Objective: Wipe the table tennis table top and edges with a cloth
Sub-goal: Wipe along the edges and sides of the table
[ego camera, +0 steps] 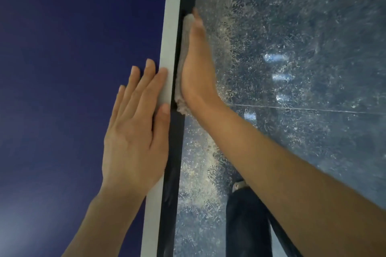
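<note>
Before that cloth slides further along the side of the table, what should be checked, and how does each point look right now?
1. Cloth flat against the dark side edge: ok.
2. Right hand pressing the cloth to the edge: ok.
3. Left hand flat on the blue table top, steadying: ok.
4. Left fingertips clear of the cloth: ok, they rest on the white line.
5. Edge ahead free of obstacles: ok.
6. Cloth clean enough: cannot tell.
</note>
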